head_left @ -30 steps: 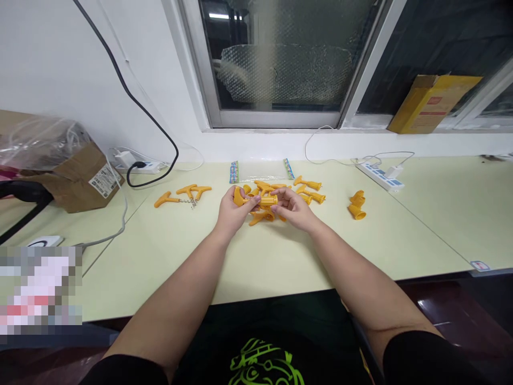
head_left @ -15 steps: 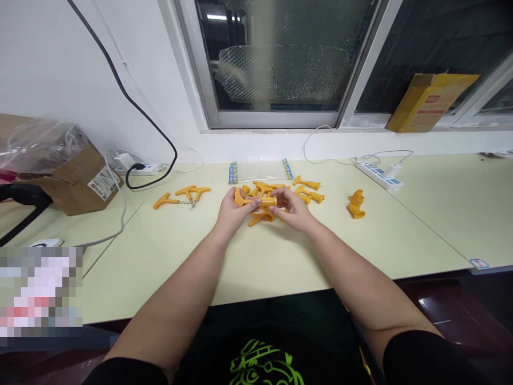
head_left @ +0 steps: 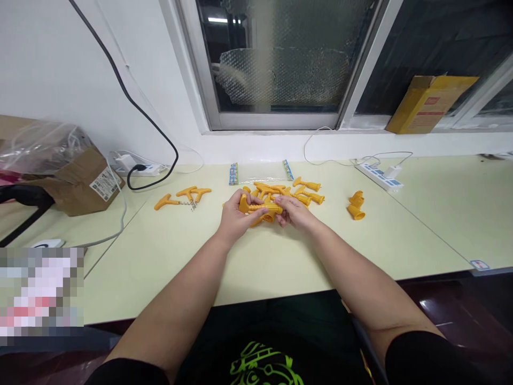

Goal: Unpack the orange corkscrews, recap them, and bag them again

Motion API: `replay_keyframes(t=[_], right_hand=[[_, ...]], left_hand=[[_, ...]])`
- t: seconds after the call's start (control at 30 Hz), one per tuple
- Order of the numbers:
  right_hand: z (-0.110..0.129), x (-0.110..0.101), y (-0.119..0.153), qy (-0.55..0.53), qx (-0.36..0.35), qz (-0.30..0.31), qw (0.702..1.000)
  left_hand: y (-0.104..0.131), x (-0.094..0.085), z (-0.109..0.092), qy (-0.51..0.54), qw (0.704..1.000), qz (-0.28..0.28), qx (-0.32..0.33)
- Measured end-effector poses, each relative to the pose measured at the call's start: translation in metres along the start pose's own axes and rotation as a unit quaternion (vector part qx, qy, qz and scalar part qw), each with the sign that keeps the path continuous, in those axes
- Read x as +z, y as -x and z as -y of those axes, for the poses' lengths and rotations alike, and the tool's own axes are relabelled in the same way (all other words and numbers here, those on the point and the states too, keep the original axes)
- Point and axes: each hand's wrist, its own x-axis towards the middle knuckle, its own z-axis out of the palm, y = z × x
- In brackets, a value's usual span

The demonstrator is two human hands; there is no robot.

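Observation:
A yellow corkscrew [head_left: 256, 207] lies level between my hands over the table. My left hand [head_left: 235, 216] is closed round its T-shaped handle. The fingers of my right hand [head_left: 295, 213] pinch the flared end of its ribbed sleeve; the metal screw is hidden. Just behind and beneath lies a pile of similar yellow corkscrews [head_left: 262, 187], partly covered by my hands. Several more corkscrews [head_left: 308, 185] lie to the right of the pile. On the left rest three T-handles with bare spiral screws [head_left: 188, 203]. Loose yellow sleeves [head_left: 356, 206] sit farther right.
A clear plastic bag [head_left: 260, 172] with patterned edges lies behind the pile. Power strips stand at left [head_left: 146, 170] and right [head_left: 379, 176], with cables. A cardboard box [head_left: 86, 179] occupies the left side. A yellow carton [head_left: 430, 104] leans at the window.
The corkscrew and both hands have shifted slightly right and down. My right fingers, more spread around the sleeve before, now pinch its end.

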Motion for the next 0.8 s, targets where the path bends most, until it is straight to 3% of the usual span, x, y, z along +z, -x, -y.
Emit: replay_keyframes(t=[0.17, 0.3, 0.43, 0.63, 0.7, 0.8], right_hand=[[0.003, 0.007, 0.007, 0.124, -0.167, -0.051, 0.977], [0.002, 0.007, 0.009, 0.145, -0.205, -0.068, 0.966], [0.003, 0.008, 0.008, 0.094, -0.178, -0.079, 0.976], [0.000, 0.015, 0.001, -0.016, -0.017, -0.032, 0.999], [-0.002, 0.013, 0.000, -0.034, 0.013, -0.035, 0.999], [-0.002, 0.008, -0.001, -0.024, 0.008, -0.043, 0.999]], left_hand=[[-0.006, -0.003, 0.008, 0.023, 0.997, -0.049, -0.058], [-0.007, -0.001, 0.006, 0.070, 0.993, -0.020, -0.095], [-0.002, 0.001, 0.002, 0.056, 0.997, -0.010, -0.057], [0.002, -0.003, 0.003, -0.109, 0.984, 0.008, 0.144], [0.001, -0.005, 0.004, -0.129, 0.978, 0.025, 0.161], [-0.001, -0.005, 0.005, -0.117, 0.984, 0.038, 0.128]])
